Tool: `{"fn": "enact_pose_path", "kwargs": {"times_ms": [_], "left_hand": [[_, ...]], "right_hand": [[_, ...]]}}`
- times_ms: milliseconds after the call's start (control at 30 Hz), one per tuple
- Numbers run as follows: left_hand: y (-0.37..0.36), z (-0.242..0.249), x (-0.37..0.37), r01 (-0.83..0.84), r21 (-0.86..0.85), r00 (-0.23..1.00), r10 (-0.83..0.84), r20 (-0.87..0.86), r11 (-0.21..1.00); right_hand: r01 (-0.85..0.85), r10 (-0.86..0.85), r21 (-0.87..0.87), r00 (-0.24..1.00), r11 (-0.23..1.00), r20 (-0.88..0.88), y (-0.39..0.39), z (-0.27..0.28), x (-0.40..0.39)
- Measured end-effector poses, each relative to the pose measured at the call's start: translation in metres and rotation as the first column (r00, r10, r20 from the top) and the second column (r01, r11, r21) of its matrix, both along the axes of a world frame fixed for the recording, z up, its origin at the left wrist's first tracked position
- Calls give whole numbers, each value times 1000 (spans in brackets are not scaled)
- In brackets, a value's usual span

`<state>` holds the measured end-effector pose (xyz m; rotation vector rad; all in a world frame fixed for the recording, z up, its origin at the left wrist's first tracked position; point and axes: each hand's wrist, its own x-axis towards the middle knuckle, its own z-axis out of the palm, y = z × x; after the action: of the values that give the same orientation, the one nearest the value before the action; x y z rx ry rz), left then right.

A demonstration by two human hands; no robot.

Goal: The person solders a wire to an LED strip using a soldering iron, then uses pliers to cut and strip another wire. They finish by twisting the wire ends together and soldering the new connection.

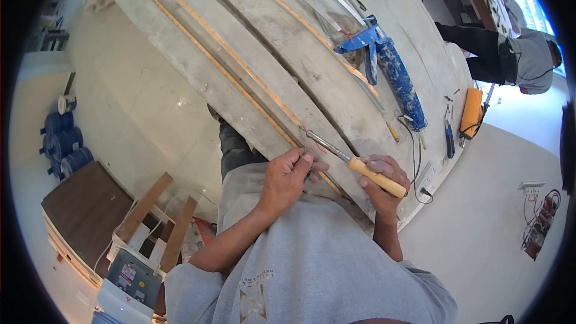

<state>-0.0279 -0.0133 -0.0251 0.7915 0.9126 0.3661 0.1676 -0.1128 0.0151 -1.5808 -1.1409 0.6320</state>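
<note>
My right hand (386, 181) is wrapped round the wooden handle of a soldering iron (377, 178). The iron's metal shaft points up and left, its tip at the end of an orange LED strip (240, 71) with thin red wires. Close to that tip, my left hand (289, 179) has thumb and fingers pinched together; a small dark thing shows at the fingertips, too hidden to name. A second orange strip (223, 71) runs along the grey board (162, 39) and passes beneath my left hand.
A blue caulking gun (399, 78) lies beyond my right hand, with a blue cutter (449, 140), an orange tool (471, 111) and a power strip (426, 179) near the edge. Another person (528, 63) stands at upper right. Blue bottles (65, 143) stand at left.
</note>
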Motion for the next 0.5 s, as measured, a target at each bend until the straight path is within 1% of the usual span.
{"fn": "enact_pose_path", "kwargs": {"times_ms": [500], "left_hand": [[0, -1, -1, 7, 3, 1000, -7, -2, 1000]], "right_hand": [[24, -23, -27, 999, 999, 33, -4, -3, -1]]}}
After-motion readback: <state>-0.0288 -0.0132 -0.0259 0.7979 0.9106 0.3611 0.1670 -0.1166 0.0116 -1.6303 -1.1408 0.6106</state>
